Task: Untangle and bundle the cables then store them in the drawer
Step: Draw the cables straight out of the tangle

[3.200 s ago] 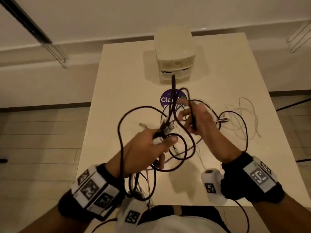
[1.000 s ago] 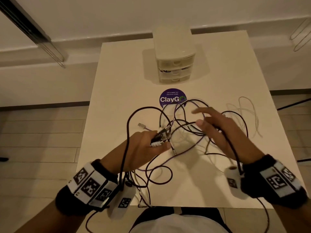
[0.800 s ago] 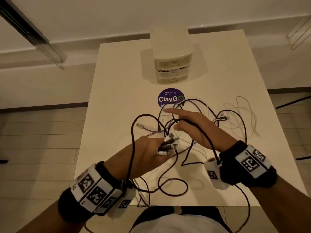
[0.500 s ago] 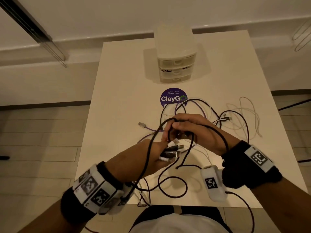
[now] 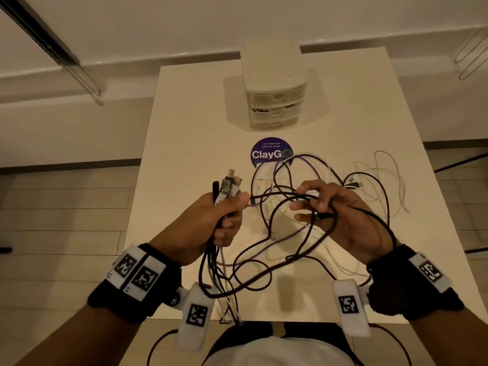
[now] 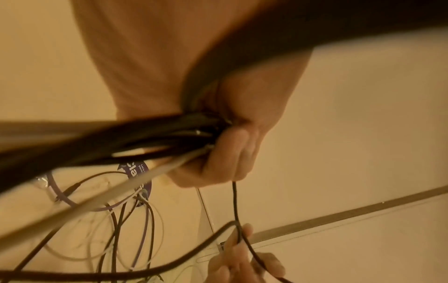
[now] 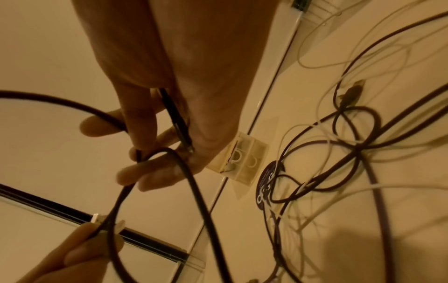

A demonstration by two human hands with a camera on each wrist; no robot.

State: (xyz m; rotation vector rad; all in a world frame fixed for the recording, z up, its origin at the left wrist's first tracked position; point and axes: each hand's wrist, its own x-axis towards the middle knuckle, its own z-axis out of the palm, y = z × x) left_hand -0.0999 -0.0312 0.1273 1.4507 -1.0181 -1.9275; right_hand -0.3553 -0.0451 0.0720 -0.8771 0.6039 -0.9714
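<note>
My left hand (image 5: 224, 215) grips a bunch of cable ends, their plugs (image 5: 230, 184) sticking up above the fist; in the left wrist view the gathered cables (image 6: 155, 137) run through its curled fingers (image 6: 230, 159). My right hand (image 5: 320, 204) pinches a loop of dark cable (image 5: 287, 196), and a black plug (image 7: 178, 124) lies against its palm. Loose dark, purple and white cables (image 5: 303, 233) hang between both hands and trail over the table. The small three-drawer unit (image 5: 273, 101) stands at the back of the table, drawers closed.
A round purple ClayGo sticker (image 5: 271, 154) lies on the white table (image 5: 184, 128) in front of the drawers. Thin white cables (image 5: 383, 175) sprawl at the right. Some cables hang over the near table edge (image 5: 229, 313).
My left hand has turned upright and lifted, so the plugs now point up. My right hand has drawn away to the right, pulling a dark loop with it.
</note>
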